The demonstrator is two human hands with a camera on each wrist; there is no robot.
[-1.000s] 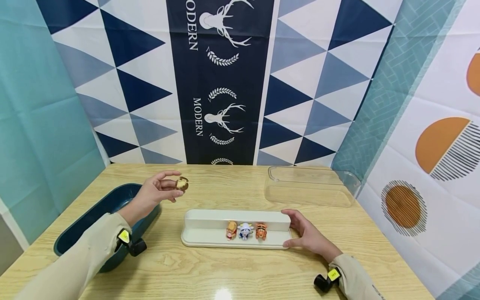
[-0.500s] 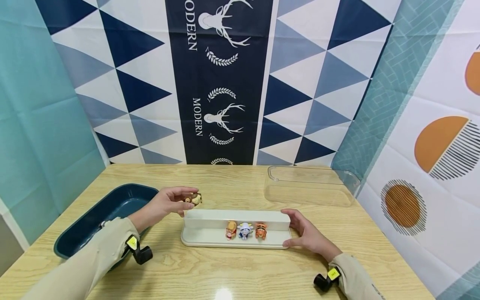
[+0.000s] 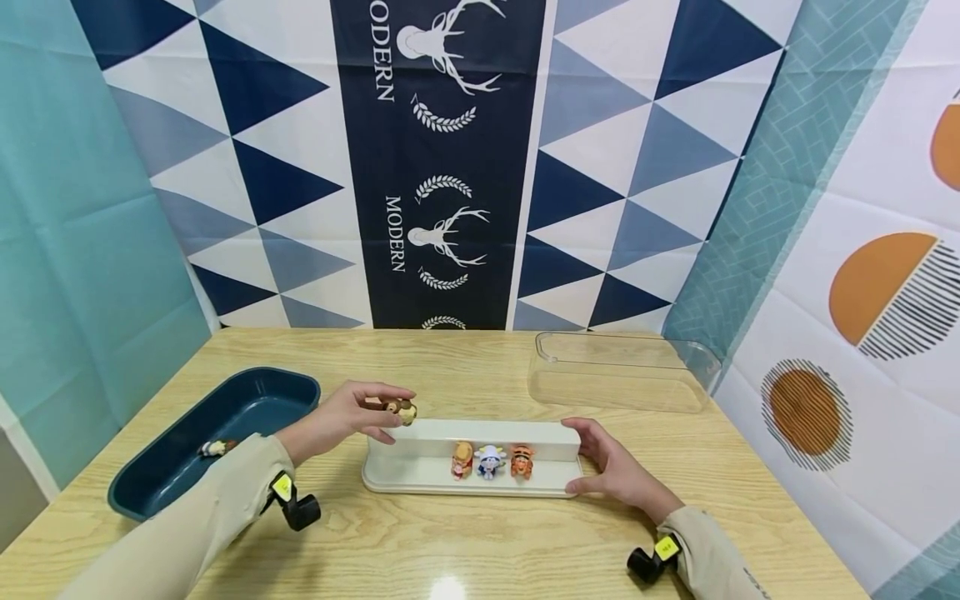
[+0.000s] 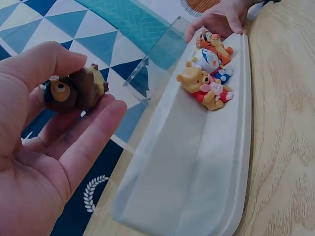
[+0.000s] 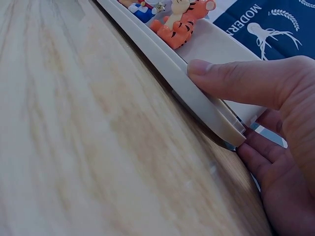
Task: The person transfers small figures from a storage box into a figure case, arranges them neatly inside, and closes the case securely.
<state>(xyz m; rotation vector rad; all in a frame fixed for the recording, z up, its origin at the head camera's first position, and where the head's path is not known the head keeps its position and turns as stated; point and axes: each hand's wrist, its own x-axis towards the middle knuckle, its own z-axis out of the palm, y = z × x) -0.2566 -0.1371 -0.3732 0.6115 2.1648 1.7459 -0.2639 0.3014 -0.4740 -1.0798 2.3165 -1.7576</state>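
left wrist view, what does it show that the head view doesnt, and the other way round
Only the left wrist view shows the palm side of the left grip, and Piglet clearly enough to recognise, against the Pooh figurine.

Only the head view shows the dark blue tub, a small item in it, and the MODERN lettering.

Both show the left grip holding the brown figurine, the Pooh figurine and Tigger figurine in the white tray, the right grip at its end, and the clear plastic box.
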